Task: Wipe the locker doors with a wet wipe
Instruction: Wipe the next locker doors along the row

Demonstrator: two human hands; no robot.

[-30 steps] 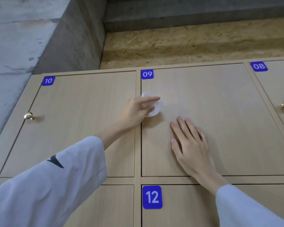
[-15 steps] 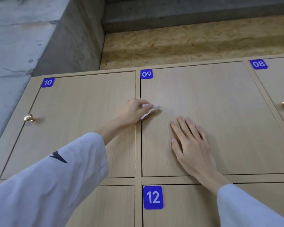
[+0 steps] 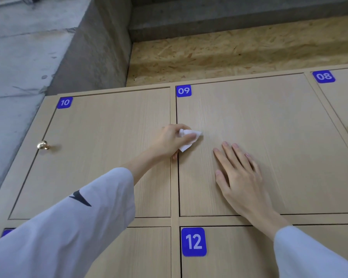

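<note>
Door 09 (image 3: 269,147) is being wiped; the wipe (image 3: 189,140) is pinched in the left hand (image 3: 173,140); the right hand (image 3: 239,173) lies flat, fingers straight; wider strokes are probably needed next.

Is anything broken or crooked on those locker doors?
Nothing stands out. Doors 09, 10 and 12 sit shut and straight. The left hand holds the wipe on door 09; the right hand rests flat there.
</note>
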